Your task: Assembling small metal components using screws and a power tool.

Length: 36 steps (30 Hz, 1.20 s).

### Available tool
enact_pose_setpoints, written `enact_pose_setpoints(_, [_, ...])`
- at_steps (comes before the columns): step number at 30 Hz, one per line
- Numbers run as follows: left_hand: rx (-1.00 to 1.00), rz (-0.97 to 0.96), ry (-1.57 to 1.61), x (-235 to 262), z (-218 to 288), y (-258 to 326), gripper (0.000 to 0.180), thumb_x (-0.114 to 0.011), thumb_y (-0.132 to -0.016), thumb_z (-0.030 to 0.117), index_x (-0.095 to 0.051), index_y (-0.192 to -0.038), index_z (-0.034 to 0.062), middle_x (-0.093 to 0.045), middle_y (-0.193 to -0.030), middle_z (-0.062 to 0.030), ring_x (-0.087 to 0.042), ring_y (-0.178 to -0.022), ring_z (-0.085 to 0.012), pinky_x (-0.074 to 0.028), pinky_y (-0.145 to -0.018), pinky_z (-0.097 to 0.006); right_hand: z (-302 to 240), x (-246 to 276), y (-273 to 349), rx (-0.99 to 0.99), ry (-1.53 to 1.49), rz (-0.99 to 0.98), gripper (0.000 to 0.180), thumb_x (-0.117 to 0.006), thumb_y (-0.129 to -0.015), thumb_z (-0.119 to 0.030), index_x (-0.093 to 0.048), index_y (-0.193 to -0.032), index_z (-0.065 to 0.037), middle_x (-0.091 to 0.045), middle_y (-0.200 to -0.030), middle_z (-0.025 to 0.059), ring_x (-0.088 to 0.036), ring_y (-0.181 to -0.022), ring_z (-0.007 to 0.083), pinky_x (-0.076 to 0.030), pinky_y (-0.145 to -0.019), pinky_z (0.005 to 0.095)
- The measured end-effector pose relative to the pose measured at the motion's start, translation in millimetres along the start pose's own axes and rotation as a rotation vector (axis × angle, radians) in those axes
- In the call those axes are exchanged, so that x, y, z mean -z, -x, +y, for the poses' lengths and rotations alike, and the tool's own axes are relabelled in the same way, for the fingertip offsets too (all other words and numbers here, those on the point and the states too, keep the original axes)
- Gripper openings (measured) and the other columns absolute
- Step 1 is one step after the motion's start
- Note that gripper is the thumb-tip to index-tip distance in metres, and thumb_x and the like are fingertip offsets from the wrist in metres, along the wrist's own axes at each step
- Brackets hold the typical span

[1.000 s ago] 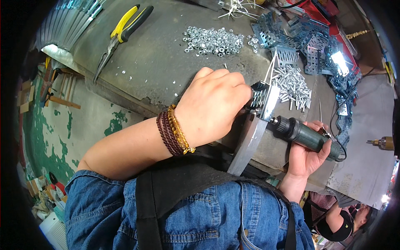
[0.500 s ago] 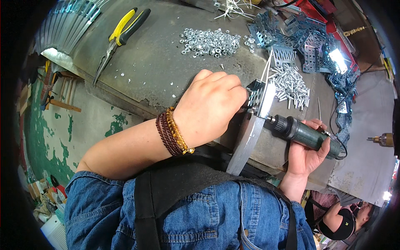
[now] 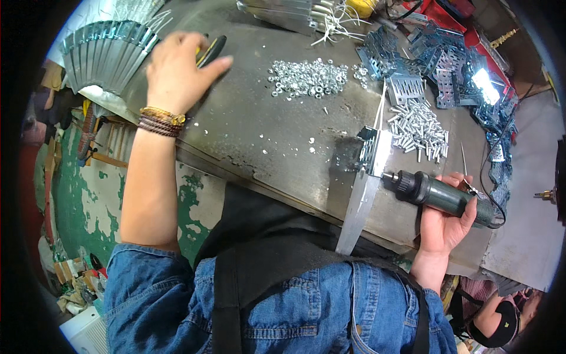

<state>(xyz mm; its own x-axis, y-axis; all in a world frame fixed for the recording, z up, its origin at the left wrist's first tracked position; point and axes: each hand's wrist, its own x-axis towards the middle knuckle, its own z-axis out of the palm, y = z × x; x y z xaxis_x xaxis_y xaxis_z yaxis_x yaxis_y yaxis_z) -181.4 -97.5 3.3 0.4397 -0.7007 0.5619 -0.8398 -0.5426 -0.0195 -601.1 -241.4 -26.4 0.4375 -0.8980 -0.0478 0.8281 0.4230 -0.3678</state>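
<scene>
The left hand [image 3: 180, 71] overlaps pliers [image 3: 213, 51]; the right hand [image 3: 443, 229] holds a screwdriver [image 3: 443, 197].

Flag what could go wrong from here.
1. The grey metal bar juts past the bench edge with neither hand on it; it might twist if the electric screwdriver in the right hand runs.
2. The left hand mostly hides the pliers, grip unclear; they could slip.
3. Loose silver screws lie near the bar; a bump may scatter them.

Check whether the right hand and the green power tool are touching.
Touching: the head view shows the right hand curled around the green power tool.
</scene>
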Motion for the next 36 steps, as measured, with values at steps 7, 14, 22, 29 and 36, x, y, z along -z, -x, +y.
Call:
enact_pose_setpoints(7, [0.088, -0.044, 0.194, -23, -6, -4, 0.031, -0.069, -0.080, 0.030, -0.056, -0.089, 0.0035, -0.059, -0.101, -0.0150, -0.057, -0.096, -0.0341, -0.046, -0.081, -0.039, -5, 4, 1, 0.042, 0.021, 0.011, 0.044, -0.072, -0.078, -0.013, -0.054, -0.118, -0.009, -0.050, -0.112, 0.0082, -0.051, -0.104, 0.0209, -0.029, -0.109, 0.0452])
enact_pose_setpoints(14, [0.475, -0.109, 1.523, 24, -13, -12, 0.037, -0.047, -0.097, 0.034, -0.058, -0.108, 0.0002, -0.058, -0.117, -0.0149, -0.058, -0.099, -0.0210, -0.046, -0.088, -0.036, 3, 1, 0, 0.013, 0.029, -0.014, 0.042, -0.072, -0.078, -0.012, -0.055, -0.116, -0.010, -0.051, -0.110, 0.0080, -0.052, -0.103, 0.0207, -0.029, -0.109, 0.0453])
enact_pose_setpoints(22, [0.302, -0.191, 2.186, 55, 140, 20, 0.057, -0.024, -0.101, 0.043, -0.051, -0.120, -0.0031, -0.052, -0.127, -0.0187, -0.053, -0.109, -0.0230, -0.049, -0.090, -0.045, -7, 5, 2, 0.044, 0.027, 0.023, 0.043, -0.072, -0.077, -0.013, -0.055, -0.116, -0.007, -0.053, -0.108, 0.0086, -0.053, -0.101, 0.0220, -0.031, -0.107, 0.0459])
enact_pose_setpoints(29, [0.307, -0.022, 2.188, 60, 176, 32, 0.044, -0.063, -0.090, 0.036, -0.062, -0.109, -0.0037, -0.058, -0.085, -0.0021, -0.054, -0.078, -0.0079, -0.043, -0.074, -0.021, -4, 5, 0, 0.031, 0.021, 0.036, 0.044, -0.073, -0.077, -0.014, -0.056, -0.117, -0.007, -0.052, -0.107, 0.0079, -0.053, -0.100, 0.0215, -0.031, -0.107, 0.0461])
enact_pose_setpoints(36, [0.259, -0.040, 1.744, 49, 181, 17, 0.029, -0.067, -0.083, 0.015, -0.065, -0.110, 0.0039, -0.062, -0.086, -0.0060, -0.057, -0.086, -0.0162, -0.046, -0.076, -0.030, 1, 1, -3, 0.022, 0.000, 0.027, 0.037, -0.071, -0.076, -0.008, -0.055, -0.110, -0.008, -0.051, -0.106, 0.0061, -0.053, -0.099, 0.0196, -0.031, -0.106, 0.0454])
